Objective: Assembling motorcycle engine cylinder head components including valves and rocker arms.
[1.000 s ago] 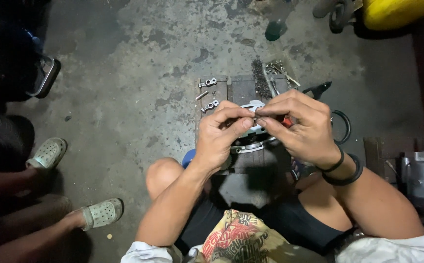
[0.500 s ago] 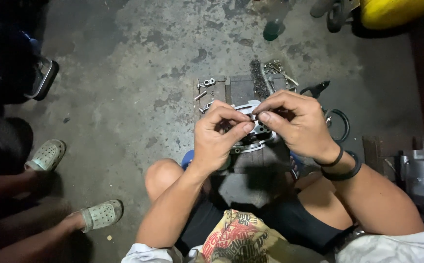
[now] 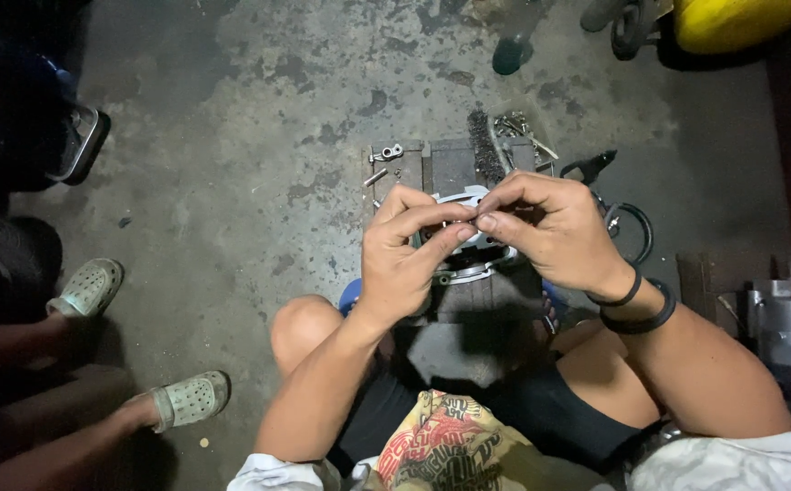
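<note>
Head view looks straight down on a person crouched over a dark metal block set on the stained concrete floor. Just on the person's side of the block, the left hand and the right hand meet, thumbs and forefingers pinched together tip to tip over a pale metal part that lies against the block's near edge. Both sets of fingers are nearly closed, but whatever small piece they may pinch is hidden between the fingertips, so I cannot tell what they grip. More of the pale part, a curved rim, shows below the hands. A wire brush lies on the block toward its right side, with a heap of small metal bits just beyond it. Bolts rest at the block's left edge. To the right of the block lie a dark ring and black pliers. Two black wristbands sit on the right wrist. Well to the left of the block, another person's feet in pale clogs stand on the floor.
</note>
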